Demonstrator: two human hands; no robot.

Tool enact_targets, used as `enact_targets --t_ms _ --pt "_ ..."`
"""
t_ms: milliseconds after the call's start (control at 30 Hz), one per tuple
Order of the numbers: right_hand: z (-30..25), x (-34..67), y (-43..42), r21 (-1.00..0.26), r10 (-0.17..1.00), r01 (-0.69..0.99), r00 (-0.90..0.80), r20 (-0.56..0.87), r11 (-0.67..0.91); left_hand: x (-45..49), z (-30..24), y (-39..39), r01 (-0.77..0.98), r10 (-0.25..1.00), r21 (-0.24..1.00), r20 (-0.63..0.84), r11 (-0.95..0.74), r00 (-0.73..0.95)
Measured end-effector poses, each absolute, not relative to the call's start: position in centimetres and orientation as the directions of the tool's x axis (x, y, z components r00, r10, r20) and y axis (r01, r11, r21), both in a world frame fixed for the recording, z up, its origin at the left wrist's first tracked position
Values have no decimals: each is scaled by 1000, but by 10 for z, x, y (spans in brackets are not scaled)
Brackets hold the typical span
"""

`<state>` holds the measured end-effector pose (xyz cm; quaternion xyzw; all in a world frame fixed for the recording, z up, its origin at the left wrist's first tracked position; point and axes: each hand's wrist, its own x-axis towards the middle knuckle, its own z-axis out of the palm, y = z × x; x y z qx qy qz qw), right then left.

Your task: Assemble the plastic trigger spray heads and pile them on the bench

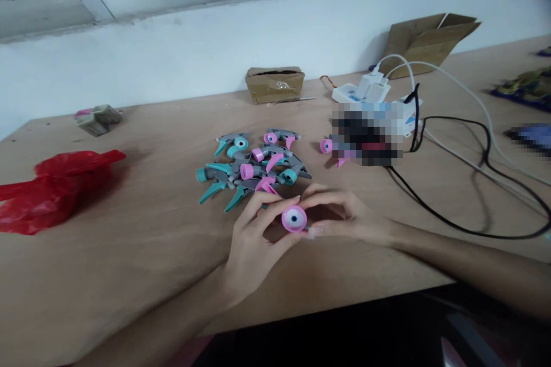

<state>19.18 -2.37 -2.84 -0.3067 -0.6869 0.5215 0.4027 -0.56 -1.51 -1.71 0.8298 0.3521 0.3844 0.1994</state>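
Observation:
My left hand [257,235] grips a trigger sprayer head [294,219] near the front of the table. Its round pink collar, white inside with a dark hole in the middle, faces me; the rest of it is hidden by the fingers. From the other side my right hand [340,215] closes its thumb and fingers on the same sprayer head. Just beyond my hands lies a heap of trigger sprayer heads [246,171], grey with teal or pink collars and triggers.
A red plastic bag [64,186] lies at left, with small bundles [98,120] behind it. Cardboard boxes [275,87] [426,43] stand by the wall. At right are a power strip [346,93], a black cable [486,140] and a blurred patch, beside another pink sprayer collar [326,145].

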Motion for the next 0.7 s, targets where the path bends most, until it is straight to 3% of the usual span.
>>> enact_targets --t_ms 100,200,300,567,700 --pt "-26 186 -28 -986 830 -167 -547 113 25 -7 -16 -15 497 705 505 565 -706 429" --pt "-26 181 -31 -968 849 -219 -528 10 -124 -6 -14 -15 545 668 411 596 -731 446" --pt "-24 181 -31 -977 869 -181 -495 -5 -109 -5 -14 -15 546 670 401 552 -735 496" --pt "-23 185 -28 -992 892 -94 -451 -38 -89 -7 -11 -8 476 726 570 367 -669 581" --pt "-17 192 -28 -995 869 57 -493 40 78 -7 -14 -8 444 681 534 416 -719 602"
